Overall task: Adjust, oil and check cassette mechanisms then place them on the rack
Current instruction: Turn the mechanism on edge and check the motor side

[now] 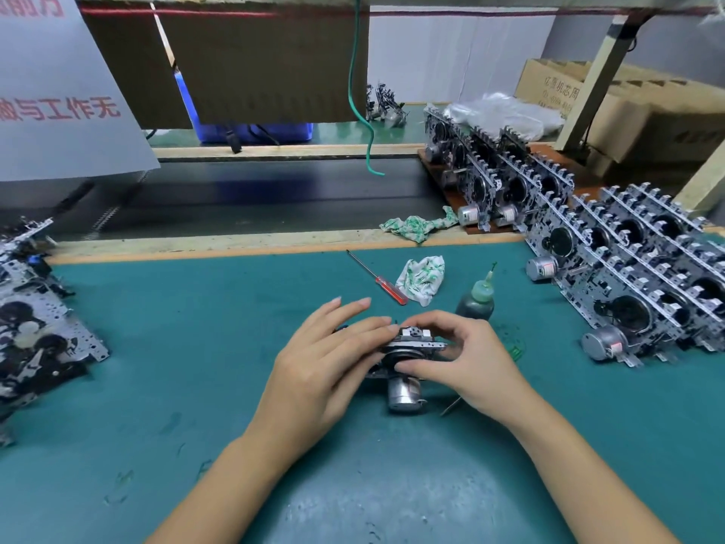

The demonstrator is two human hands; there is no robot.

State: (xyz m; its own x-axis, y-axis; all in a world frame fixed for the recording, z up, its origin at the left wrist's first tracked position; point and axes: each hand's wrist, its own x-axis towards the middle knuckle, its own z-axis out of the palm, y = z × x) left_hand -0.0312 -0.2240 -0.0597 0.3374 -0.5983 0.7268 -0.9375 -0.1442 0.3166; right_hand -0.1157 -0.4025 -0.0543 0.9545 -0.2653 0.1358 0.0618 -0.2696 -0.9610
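A metal cassette mechanism (408, 349) with a round silver motor at its near side stands on the green mat (196, 347) in front of me. My left hand (325, 363) holds its left side, fingers curled over the top edge. My right hand (455, 355) pinches its right side between thumb and fingers. Much of the mechanism is hidden by both hands. A dark oil bottle (476, 300) with a green nozzle stands just behind my right hand. A red-handled screwdriver (378, 278) lies beyond the hands.
Rows of finished mechanisms stand on a rack (635, 276) at the right and on a board (498, 182) behind it. More mechanisms (35, 327) are piled at the left. Two crumpled cloths (421, 278) lie near the screwdriver. A dark conveyor belt (255, 198) runs behind the mat.
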